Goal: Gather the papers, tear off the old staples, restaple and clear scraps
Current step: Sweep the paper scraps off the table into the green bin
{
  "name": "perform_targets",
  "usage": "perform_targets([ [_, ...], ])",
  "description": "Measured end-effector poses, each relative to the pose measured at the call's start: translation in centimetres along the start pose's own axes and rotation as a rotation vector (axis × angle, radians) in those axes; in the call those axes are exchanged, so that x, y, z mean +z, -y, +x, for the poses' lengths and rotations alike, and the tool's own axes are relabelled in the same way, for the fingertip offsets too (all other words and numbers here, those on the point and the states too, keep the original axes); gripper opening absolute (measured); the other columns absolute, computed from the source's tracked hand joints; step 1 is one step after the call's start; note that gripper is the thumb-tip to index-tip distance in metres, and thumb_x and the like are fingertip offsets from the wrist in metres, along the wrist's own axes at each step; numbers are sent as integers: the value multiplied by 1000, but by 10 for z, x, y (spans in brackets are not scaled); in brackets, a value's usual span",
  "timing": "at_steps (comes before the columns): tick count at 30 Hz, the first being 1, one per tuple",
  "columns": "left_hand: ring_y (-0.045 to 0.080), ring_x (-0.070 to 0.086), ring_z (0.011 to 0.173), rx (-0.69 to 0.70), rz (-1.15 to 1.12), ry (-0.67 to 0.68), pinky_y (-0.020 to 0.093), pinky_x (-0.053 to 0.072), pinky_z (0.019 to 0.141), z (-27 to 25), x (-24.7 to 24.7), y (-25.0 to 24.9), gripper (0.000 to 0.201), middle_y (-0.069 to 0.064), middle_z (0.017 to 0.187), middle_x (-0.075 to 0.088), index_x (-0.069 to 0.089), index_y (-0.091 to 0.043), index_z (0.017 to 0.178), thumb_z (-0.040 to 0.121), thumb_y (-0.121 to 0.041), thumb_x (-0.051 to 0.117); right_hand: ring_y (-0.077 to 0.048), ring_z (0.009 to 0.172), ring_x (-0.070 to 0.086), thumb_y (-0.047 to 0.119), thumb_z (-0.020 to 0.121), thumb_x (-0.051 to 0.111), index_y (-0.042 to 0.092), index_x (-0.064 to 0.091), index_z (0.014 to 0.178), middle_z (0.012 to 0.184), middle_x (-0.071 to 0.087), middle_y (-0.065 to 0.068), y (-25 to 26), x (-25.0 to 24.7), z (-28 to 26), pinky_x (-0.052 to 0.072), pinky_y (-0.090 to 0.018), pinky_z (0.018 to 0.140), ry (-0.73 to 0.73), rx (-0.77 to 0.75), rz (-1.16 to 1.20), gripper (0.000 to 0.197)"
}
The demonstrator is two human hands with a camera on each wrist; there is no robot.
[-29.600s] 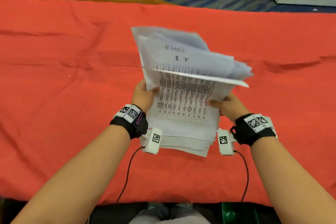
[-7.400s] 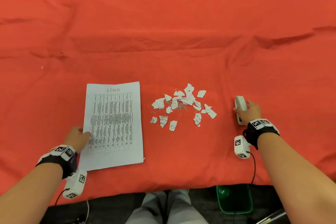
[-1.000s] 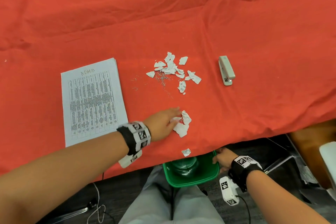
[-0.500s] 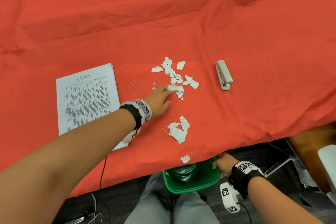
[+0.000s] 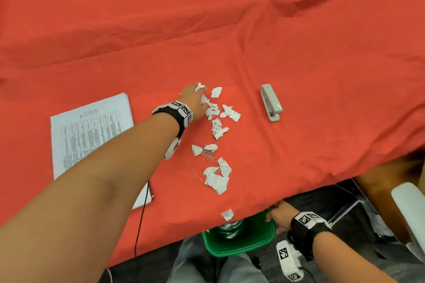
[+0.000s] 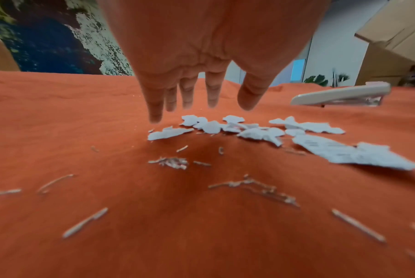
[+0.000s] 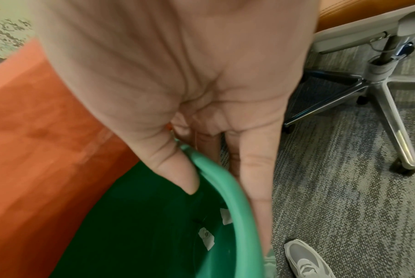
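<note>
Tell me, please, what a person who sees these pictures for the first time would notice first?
The eye goes first to the torn paper scraps scattered with loose staples in the middle of the red tablecloth, where the left hand reaches over them with straight fingers. Next is the green bin held by its rim below the table edge by the right hand. The paper stack lies to the left, the stapler to the right.

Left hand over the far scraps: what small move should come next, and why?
Probably a sweep toward the near table edge. The left hand is open, its fingers straight above the farthest paper scraps, and more scraps and loose staples trail toward the edge. There the right hand holds the green bin by its rim, just below the tablecloth.
</note>
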State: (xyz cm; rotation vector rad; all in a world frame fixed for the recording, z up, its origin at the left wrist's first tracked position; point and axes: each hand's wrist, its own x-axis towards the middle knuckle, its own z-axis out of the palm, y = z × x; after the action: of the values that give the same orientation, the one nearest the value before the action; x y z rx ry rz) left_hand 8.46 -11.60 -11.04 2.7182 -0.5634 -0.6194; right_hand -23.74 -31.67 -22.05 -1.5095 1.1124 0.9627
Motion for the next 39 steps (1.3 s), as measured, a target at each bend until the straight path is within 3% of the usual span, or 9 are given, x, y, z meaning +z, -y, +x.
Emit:
perform_targets([
  [3, 30, 17, 146, 34, 46, 68, 44, 20, 118, -9, 10, -2, 53, 10, 158, 19, 35, -21, 146, 94, -27, 47, -42, 85, 65, -13, 75, 51, 2, 48, 115, 107, 61, -25, -1, -4, 2, 56, -43, 50, 8, 7, 38, 43],
  [8, 27, 23, 143, 299, 79, 167, 47, 32, 113, -82, 46, -16, 48, 6, 155, 25, 43, -24, 139, 93, -33, 49, -45, 88, 67, -9, 74, 54, 3, 52, 110, 107, 63, -25, -3, -9, 2, 58, -48, 58, 10, -10, -6, 38],
  [13, 20, 52, 114, 372, 125, 171, 36, 48, 85, -104, 42, -44, 32, 0, 118, 54, 58, -23, 118, 96, -39, 41, -49, 91, 66, -13, 77, 49, 10, 57, 94, 110, 64, -28, -3, -10, -1, 55, -61, 69, 32, -18, 10, 29],
  [17, 27, 46, 122, 238, 14, -2, 42, 43, 99, -32, 16, -60, 33, 9, 126, 50, 55, -15, 123, 94, -29, 46, -47, 96, 63, -14, 76, 47, 7, 55, 117, 122, 59, -24, -5, -10, -1, 57, -47, 54, 49, -1, 31, 47],
  [23, 33, 12, 146, 53, 57, 96, 45, 16, 119, 19, 15, -44, 60, 13, 159, 15, 29, -28, 148, 93, -40, 49, -40, 76, 67, -14, 77, 46, 9, 56, 117, 98, 65, -19, -7, -15, -3, 58, -45, 51, 39, 7, 4, 47],
  [28, 30, 13, 147, 263, 20, 181, 48, 19, 119, -39, 50, -47, 56, 7, 159, 15, 34, -24, 146, 94, -35, 50, -32, 68, 64, -13, 80, 46, 11, 53, 121, 96, 63, -14, -2, -17, -11, 52, -32, 41, 43, 9, 3, 47],
  [33, 24, 4, 149, 366, 4, 282, 37, 8, 119, -112, 74, -51, 53, 5, 161, 10, 27, -25, 149, 99, -33, 43, -39, 80, 66, -14, 80, 46, 8, 52, 121, 106, 63, -20, 0, -16, -10, 58, -45, 51, 57, 17, 20, 47],
  [37, 24, 20, 142, 237, -194, 32, 34, 15, 117, -143, 70, -41, 44, -1, 153, 31, 45, -27, 141, 97, -21, 46, -40, 77, 66, -14, 80, 45, 6, 56, 107, 93, 65, -21, 7, -10, -14, 57, -57, 67, 69, -9, -10, 35],
  [39, 23, 29, 133, 176, -201, -26, 35, 22, 115, -159, 75, -37, 40, 0, 144, 41, 54, -25, 134, 95, -18, 47, -34, 65, 65, -13, 82, 47, 4, 55, 105, 84, 63, -18, 10, -6, -22, 59, -42, 51, 53, -15, -35, 30],
])
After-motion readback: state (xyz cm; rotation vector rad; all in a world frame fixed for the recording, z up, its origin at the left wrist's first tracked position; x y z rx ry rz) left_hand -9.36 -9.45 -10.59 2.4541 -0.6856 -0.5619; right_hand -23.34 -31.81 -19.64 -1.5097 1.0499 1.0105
